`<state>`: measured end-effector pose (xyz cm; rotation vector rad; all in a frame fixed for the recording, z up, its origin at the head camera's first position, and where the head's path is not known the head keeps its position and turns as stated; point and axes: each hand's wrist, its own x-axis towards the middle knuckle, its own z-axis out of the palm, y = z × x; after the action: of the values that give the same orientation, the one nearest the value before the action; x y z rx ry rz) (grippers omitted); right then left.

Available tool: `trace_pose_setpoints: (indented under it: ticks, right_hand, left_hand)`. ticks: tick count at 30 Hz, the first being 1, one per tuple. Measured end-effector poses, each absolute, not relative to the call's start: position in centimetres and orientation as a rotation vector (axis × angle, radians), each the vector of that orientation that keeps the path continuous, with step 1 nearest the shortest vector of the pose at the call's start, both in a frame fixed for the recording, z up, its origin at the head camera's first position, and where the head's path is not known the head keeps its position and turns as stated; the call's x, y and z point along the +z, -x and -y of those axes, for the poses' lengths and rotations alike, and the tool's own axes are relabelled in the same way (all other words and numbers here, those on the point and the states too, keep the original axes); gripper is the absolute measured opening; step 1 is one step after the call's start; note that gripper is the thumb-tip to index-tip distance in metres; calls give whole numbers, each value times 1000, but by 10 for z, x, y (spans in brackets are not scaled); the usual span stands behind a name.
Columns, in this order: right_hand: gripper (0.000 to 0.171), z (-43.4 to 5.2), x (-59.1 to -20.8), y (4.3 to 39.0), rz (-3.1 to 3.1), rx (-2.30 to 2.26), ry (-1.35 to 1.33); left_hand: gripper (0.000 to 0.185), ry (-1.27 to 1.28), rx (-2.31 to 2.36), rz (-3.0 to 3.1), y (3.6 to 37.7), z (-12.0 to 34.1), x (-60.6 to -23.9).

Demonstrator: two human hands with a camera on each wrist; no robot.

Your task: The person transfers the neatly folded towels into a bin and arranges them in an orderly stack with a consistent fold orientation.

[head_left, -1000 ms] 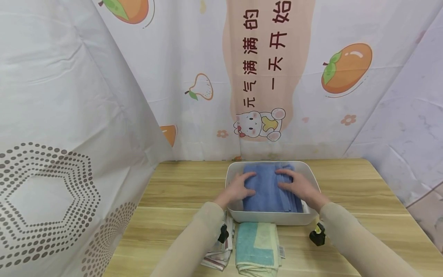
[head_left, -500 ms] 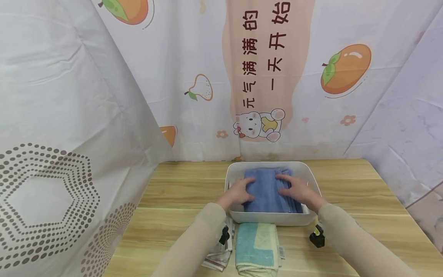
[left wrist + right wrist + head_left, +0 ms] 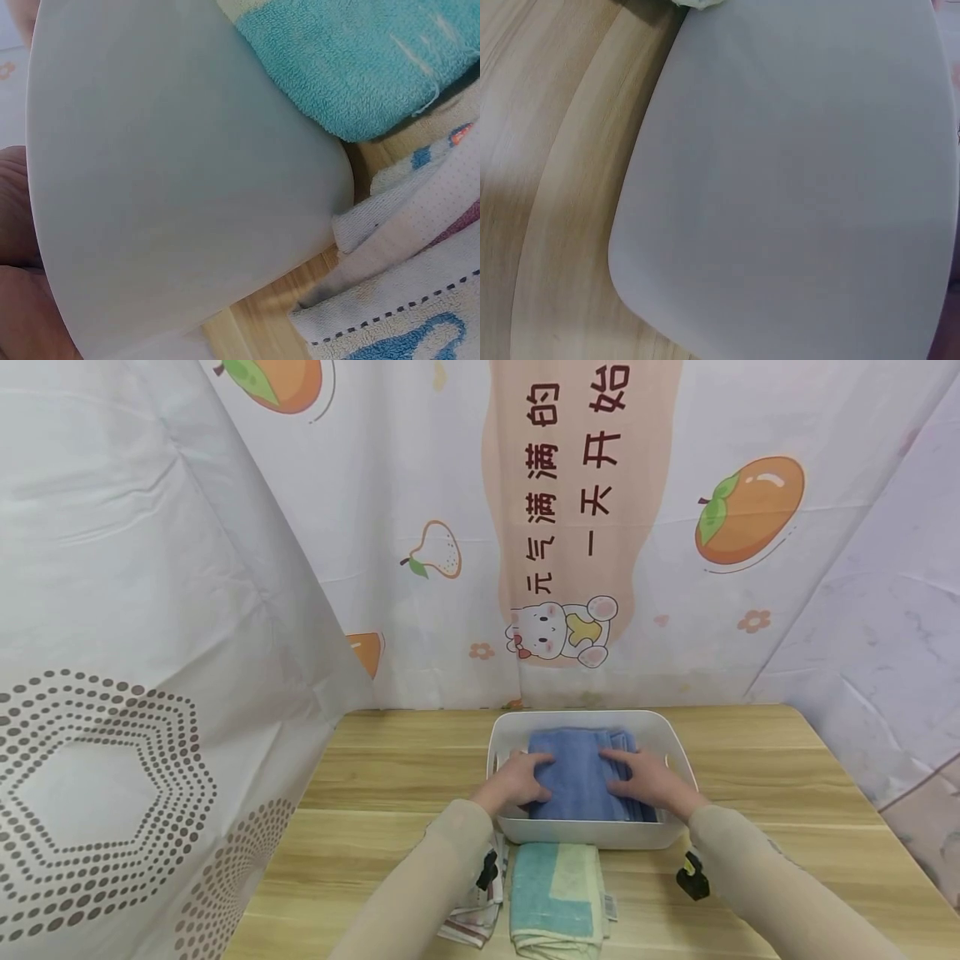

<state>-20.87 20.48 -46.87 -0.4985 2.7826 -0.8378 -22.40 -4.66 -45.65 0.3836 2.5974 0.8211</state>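
A folded blue towel (image 3: 573, 781) lies inside a white plastic basket (image 3: 592, 836) on the table. My left hand (image 3: 516, 780) reaches over the basket's left rim, its fingers and thumb spread against the towel's left side. On the other side my right hand (image 3: 649, 779) touches the towel's layered right part with fingers extended. Fingertip contact is partly hidden. In the left wrist view, the basket's outer wall (image 3: 180, 180) covers most of that hand (image 3: 19, 240). The basket wall (image 3: 787, 180) also fills most of the right wrist view.
In front of the basket lies a folded teal and pale yellow towel (image 3: 555, 897) with a tag. Left of it, partly under my left forearm, are folded white patterned towels (image 3: 474, 920). A printed curtain (image 3: 420, 635) hangs behind the wooden table (image 3: 390, 777).
The blue towel has settled lower in the basket, its far edge coming slightly nearer. Both hands stay on it and have shifted only a little.
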Motion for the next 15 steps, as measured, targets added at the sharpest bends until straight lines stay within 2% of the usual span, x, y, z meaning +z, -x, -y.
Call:
trace_pose_setpoints:
  ticks: [15]
  right_hand:
    - [67, -213, -474, 210, -2730, -832, 481]
  left_hand:
    - [64, -270, 945, -2502, 225, 45, -462]
